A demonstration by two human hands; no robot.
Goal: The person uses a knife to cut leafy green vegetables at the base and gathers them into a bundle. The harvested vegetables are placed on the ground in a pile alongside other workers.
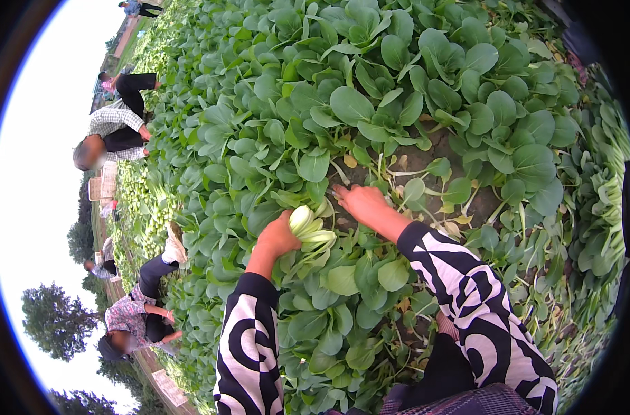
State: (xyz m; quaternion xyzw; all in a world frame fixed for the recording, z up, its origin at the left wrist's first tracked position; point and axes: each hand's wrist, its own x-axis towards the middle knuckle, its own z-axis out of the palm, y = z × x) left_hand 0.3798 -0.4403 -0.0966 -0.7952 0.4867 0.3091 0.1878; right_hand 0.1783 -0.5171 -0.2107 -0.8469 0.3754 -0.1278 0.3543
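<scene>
My left hand [279, 234] grips a head of bok choy [309, 228], its pale stalk bases turned up toward me and its leaves hanging below. Just to the right, my right hand [364, 201] reaches down by a patch of bare soil [346, 220] at the edge of the standing plants. Its fingertips are partly hidden among stems, and a small greyish thing shows at them, too small to name. Loose leaves and yellowed stalks [416, 189] lie on the ground beyond that hand.
Dense rows of growing bok choy [273, 104] fill the middle. Cut heads lie piled along the right rim [605, 207]. To the left, a person in a checked shirt [115, 122] and another in a flowered top [125, 314] bend over the crop. Baskets [107, 179] stand behind them.
</scene>
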